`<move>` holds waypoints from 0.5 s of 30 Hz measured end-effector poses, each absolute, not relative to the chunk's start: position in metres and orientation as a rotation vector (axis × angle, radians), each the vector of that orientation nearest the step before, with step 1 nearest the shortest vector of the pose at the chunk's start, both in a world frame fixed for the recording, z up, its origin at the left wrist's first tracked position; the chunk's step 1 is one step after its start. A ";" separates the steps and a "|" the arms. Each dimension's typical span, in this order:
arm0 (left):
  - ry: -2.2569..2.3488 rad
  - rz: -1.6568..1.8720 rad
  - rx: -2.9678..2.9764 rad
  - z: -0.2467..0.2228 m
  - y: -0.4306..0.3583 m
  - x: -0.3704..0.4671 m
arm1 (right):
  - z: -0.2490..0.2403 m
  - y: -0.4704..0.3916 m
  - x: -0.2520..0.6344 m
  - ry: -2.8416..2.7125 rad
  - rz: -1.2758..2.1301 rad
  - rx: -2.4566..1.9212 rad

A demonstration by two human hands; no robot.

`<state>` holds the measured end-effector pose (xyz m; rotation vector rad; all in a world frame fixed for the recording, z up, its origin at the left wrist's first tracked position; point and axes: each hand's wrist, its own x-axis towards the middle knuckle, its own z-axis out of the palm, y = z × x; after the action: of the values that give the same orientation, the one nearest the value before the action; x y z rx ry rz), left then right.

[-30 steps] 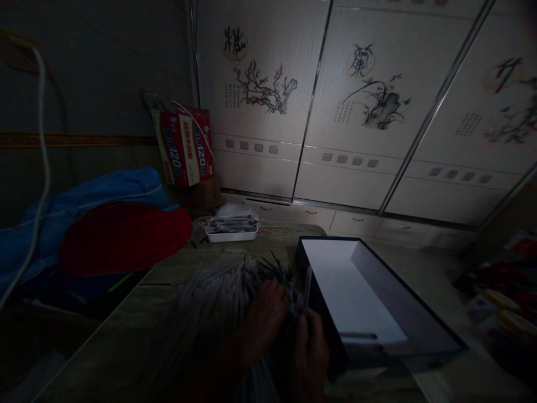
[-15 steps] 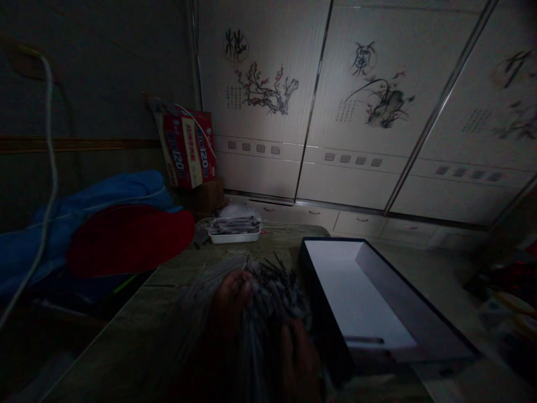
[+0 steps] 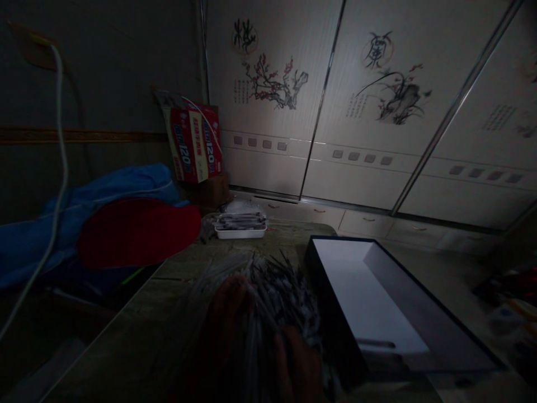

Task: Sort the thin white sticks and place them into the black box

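Note:
In the dim light a loose pile of thin, dark-tipped sticks (image 3: 289, 291), perhaps pens, lies on the table. My left hand (image 3: 230, 302) is at the pile's left side, its fingers curled near some clear, thin pieces; what it grips is too dark to make out. Lower and to the right, my right hand (image 3: 297, 361) rests against the near part of the pile, fingers bent and close together. A large open box (image 3: 369, 291) with a white inside and dark rim stands right of the pile, with a few dark sticks at its near end.
A white tray (image 3: 241, 234) of bagged sticks sits at the table's far edge. Blue cloth (image 3: 126, 184) and a red round item (image 3: 140, 232) lie to the left. A red carton (image 3: 195, 143) and a white cable (image 3: 62, 151) are behind and left.
The whole view has shifted slightly, so the surroundings appear further right. My left hand has moved a little left relative to the pile, and my right hand sits slightly lower.

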<state>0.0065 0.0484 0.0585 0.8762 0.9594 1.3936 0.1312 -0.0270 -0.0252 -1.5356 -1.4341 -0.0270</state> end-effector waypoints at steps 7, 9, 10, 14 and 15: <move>0.948 1.413 0.903 0.045 0.052 0.003 | -0.024 -0.025 0.131 -1.481 -0.035 -1.520; 0.935 1.404 0.929 0.044 0.052 0.001 | -0.022 -0.024 0.132 -1.504 -0.015 -1.522; 0.932 1.399 0.937 0.043 0.051 0.001 | -0.022 -0.024 0.132 -1.513 0.002 -1.521; 0.973 1.423 1.017 0.044 0.052 -0.002 | -0.024 -0.023 0.133 -1.506 -0.057 -1.529; 0.982 1.422 1.043 0.045 0.052 -0.002 | -0.025 -0.022 0.132 -1.491 -0.097 -1.536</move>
<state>-0.0025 0.0525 0.0447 1.0431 0.9817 1.4223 0.1324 -0.0223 -0.0250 -1.5363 -1.4909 -0.0975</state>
